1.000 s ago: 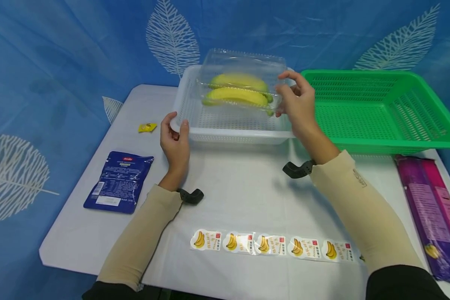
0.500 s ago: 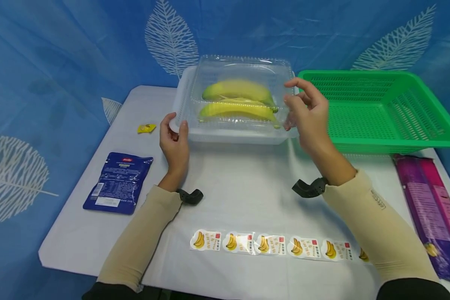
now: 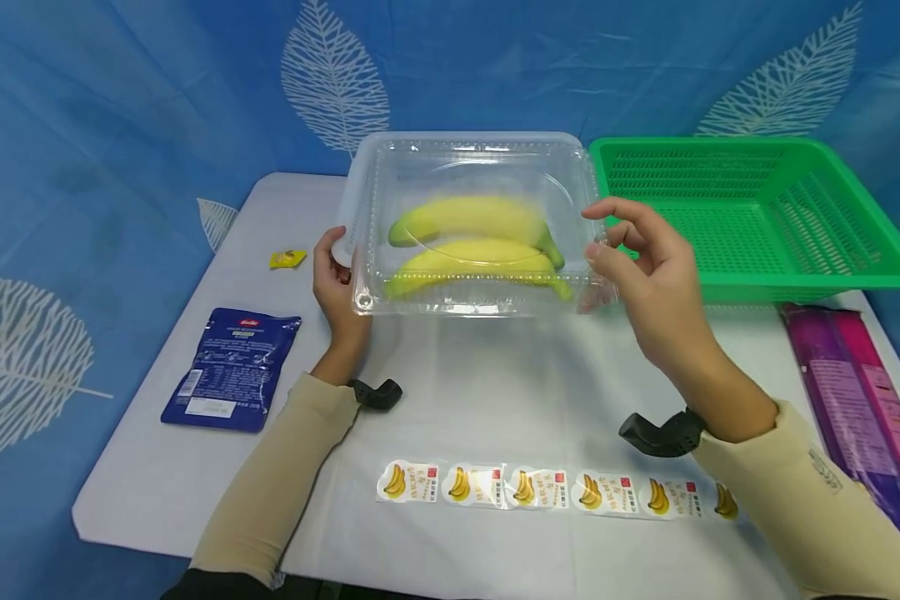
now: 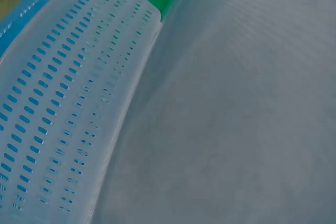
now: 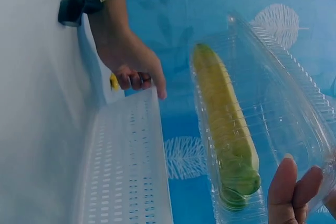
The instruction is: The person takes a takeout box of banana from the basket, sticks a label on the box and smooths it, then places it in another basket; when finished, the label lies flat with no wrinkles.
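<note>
We see a person's right hand (image 3: 648, 279) pinching one end of a clear box (image 3: 476, 167) between thumb and bent fingers, above and apart from a white basket (image 3: 354, 187); that end grip, we judge, spares the lid any pressing. Two bananas (image 3: 468, 218) lie side by side inside the box. The left hand (image 3: 337, 292) curls closely round the basket's left rim, likely to steady it. Stickers (image 3: 523, 487) lie flat nearer the person, probably for easy reach.
</note>
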Tool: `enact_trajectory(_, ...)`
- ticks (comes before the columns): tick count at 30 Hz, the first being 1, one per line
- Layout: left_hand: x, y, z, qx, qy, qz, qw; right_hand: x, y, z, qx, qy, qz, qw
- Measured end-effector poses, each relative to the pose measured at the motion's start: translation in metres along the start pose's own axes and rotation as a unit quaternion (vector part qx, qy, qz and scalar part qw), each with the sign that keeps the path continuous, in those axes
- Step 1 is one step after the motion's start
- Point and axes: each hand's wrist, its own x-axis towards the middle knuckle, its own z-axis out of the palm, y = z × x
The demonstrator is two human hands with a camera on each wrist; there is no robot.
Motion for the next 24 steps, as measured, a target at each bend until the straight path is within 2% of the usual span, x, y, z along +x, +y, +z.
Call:
enact_trajectory(4,-0.002,0.017,0.0,-0.014,-0.001,0.006,0.9999,-0.013,-0.003,-0.004,-0.018,-0.019,0.01,0.9996)
enact_trajectory(8,-0.003,0.024,0.001,-0.006,-0.001,0.005,1.0,-0.028,-0.004,-0.008,-0.039,-0.023,0.015,0.9989)
enact_trajectory(15,-0.005,0.029,0.003,0.017,0.005,-0.016,0.9997,-0.057,0.004,-0.017,-0.021,-0.038,-0.002,0.9991)
enact_trajectory(24,-0.004,0.026,0.004,0.025,0.01,0.004,0.9996,-0.081,0.012,-0.032,-0.034,-0.023,0.003,0.9991)
